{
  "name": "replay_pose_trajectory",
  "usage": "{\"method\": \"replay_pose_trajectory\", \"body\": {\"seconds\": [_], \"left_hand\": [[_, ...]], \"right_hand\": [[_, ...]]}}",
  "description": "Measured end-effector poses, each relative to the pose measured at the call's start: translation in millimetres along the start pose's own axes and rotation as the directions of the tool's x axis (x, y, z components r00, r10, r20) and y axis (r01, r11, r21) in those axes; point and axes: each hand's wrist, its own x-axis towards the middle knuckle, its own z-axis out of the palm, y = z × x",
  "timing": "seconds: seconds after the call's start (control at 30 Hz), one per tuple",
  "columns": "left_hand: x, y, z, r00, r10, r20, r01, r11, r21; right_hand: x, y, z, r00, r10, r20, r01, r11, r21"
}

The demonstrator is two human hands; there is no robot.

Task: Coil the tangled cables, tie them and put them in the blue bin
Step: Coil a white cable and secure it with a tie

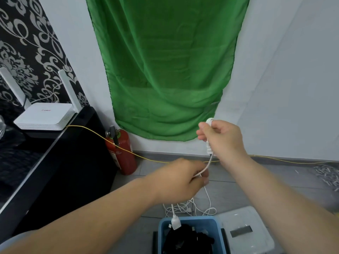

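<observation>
My right hand [223, 140] is raised in front of the green cloth and grips the plug end of a white cable [208, 165]. The cable runs down to my left hand [181, 180], which pinches it lower down. Below that hand a white connector [176, 223] dangles over the blue bin [219, 235]. The rest of the white cable lies in loose tangled loops [189, 208] on the grey floor behind the bin. Dark coiled cables [189, 239] lie inside the bin.
A grey lid [244, 231] lies right of the bin. A red fire extinguisher [122, 151] stands by the wall next to a black cabinet [60, 162] with a white router [45, 114]. A thin yellow wire [146, 158] crosses the floor. Pale scraps [326, 176] lie at right.
</observation>
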Motion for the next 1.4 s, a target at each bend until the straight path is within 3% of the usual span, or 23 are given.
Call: {"method": "replay_pose_trajectory", "body": {"seconds": [0.07,0.13,0.2,0.3,0.4,0.5,0.53,0.67,0.83,0.97,1.07,1.17,1.27,1.4], "left_hand": [[2.5,-0.7,-11.3,0.990,0.064,-0.123,-0.060,0.998,0.035],[4.4,-8.2,-27.4,0.952,0.105,-0.287,-0.096,0.994,0.048],[4.3,-18.1,-43.9,0.904,0.071,-0.421,-0.086,0.996,-0.015],[0.5,-29.5,-61.1,0.874,-0.035,-0.484,-0.040,0.989,-0.144],[-2.3,-39.6,-68.4,0.880,-0.119,-0.460,0.022,0.977,-0.211],[-2.2,-47.5,-66.5,0.899,-0.169,-0.403,0.052,0.957,-0.286],[-1.9,-49.4,-64.0,0.911,-0.184,-0.368,0.065,0.947,-0.313],[-1.3,-54.2,-50.0,0.948,-0.268,-0.172,0.210,0.932,-0.296],[0.4,-62.9,-33.8,0.925,-0.379,-0.008,0.369,0.905,-0.209],[-4.5,-66.2,-18.8,0.905,-0.387,0.176,0.407,0.908,-0.095],[-5.5,-56.2,-6.8,0.906,-0.341,0.251,0.356,0.934,-0.016],[-6.0,-35.5,2.0,0.934,-0.258,0.248,0.272,0.962,-0.022],[-3.9,-19.6,3.0,0.982,-0.099,0.158,0.092,0.994,0.050],[-1.0,-22.1,-22.0,0.977,0.098,-0.188,-0.061,0.979,0.193]], "right_hand": [[-2.2,2.2,-0.5,0.989,-0.111,0.100,0.133,0.961,-0.243],[-5.2,-0.9,-0.5,0.971,-0.112,0.211,0.182,0.921,-0.345],[-8.7,-5.6,-1.0,0.953,0.034,0.300,0.046,0.965,-0.259],[-13.0,-8.6,1.2,0.869,0.197,0.455,-0.161,0.980,-0.117],[-17.2,-13.7,6.6,0.744,0.198,0.638,-0.313,0.947,0.071],[-23.2,-29.0,9.2,0.603,0.170,0.779,-0.494,0.847,0.198],[-24.5,-33.1,10.9,0.588,0.155,0.794,-0.540,0.806,0.242],[-24.2,-37.3,18.6,0.682,0.195,0.705,-0.598,0.704,0.383],[-11.1,-28.8,14.1,0.766,0.296,0.571,-0.632,0.510,0.584],[-2.9,-26.2,11.4,0.869,0.315,0.381,-0.494,0.572,0.654],[2.8,-21.4,7.8,0.904,0.338,0.261,-0.421,0.611,0.670],[3.6,-13.2,9.5,0.941,0.280,0.191,-0.338,0.738,0.584],[-1.9,-4.2,8.6,0.976,0.134,0.171,-0.181,0.938,0.297],[-8.4,4.2,5.9,0.929,0.081,0.361,-0.060,0.996,-0.069]]}}
